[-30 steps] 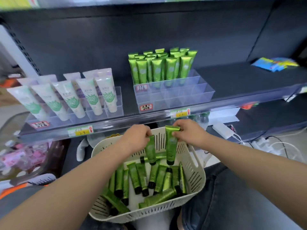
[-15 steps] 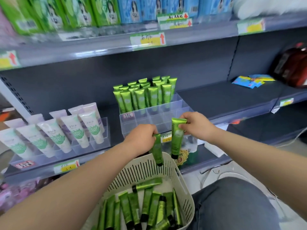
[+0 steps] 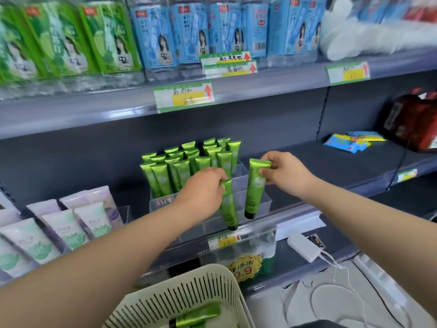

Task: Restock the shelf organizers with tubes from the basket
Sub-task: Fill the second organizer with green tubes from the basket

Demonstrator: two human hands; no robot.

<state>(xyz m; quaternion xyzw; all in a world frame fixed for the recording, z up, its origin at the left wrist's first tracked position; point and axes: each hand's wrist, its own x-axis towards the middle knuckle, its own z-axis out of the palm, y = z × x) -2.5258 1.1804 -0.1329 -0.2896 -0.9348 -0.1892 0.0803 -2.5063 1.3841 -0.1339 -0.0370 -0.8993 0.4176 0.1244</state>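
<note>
My left hand (image 3: pixel 203 189) grips a green tube (image 3: pixel 229 204) by its top, cap hanging down over the front of the clear shelf organizer (image 3: pixel 262 202). My right hand (image 3: pixel 285 171) pinches a second green tube (image 3: pixel 255 188) by its crimped end, cap down, above the organizer's right front cells. Several green tubes (image 3: pixel 189 166) stand upright in the organizer's back rows. The slotted cream basket (image 3: pixel 189 297) sits below at the bottom edge, with one green tube (image 3: pixel 198 316) visible inside.
White and lilac tubes (image 3: pixel 71 228) fill another clear organizer at the left. Green and blue boxes line the upper shelf (image 3: pixel 212 100). Blue packets (image 3: pixel 352 142) and a red bag (image 3: pixel 413 121) lie on the right shelf. A white charger (image 3: pixel 305 248) with cables sits below.
Both hands have lifted their tubes out of the basket and up to the organizer on the shelf. The view has tilted up, so most of the basket has dropped out of sight.
</note>
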